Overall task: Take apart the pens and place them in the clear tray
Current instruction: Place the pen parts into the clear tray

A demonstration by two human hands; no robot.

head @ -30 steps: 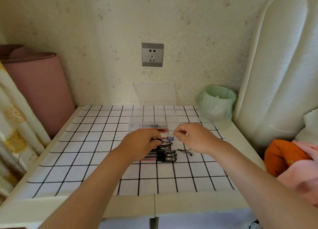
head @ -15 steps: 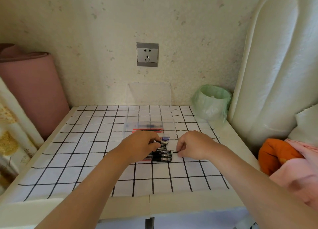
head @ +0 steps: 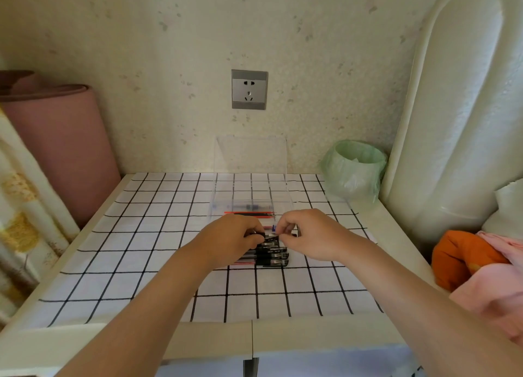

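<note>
Your pile of pens [head: 271, 256] lies mid-table on the checked cloth [head: 141, 249]. Just over it, your left hand [head: 226, 242] curls round one end of a black pen [head: 268, 236] and your right hand [head: 308, 235] pinches the other end. The clear tray [head: 288, 201] sits right behind the hands, with red and black refills [head: 249, 214] and a clear barrel [head: 246, 207] inside. Further back are a green-bagged bin [head: 353, 170] and a wall socket [head: 249, 89].

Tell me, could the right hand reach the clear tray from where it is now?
Probably yes: the clear tray sits open-topped just beyond the right hand, nothing between them, though its fingers and the left hand are both gripping a pen.
</note>
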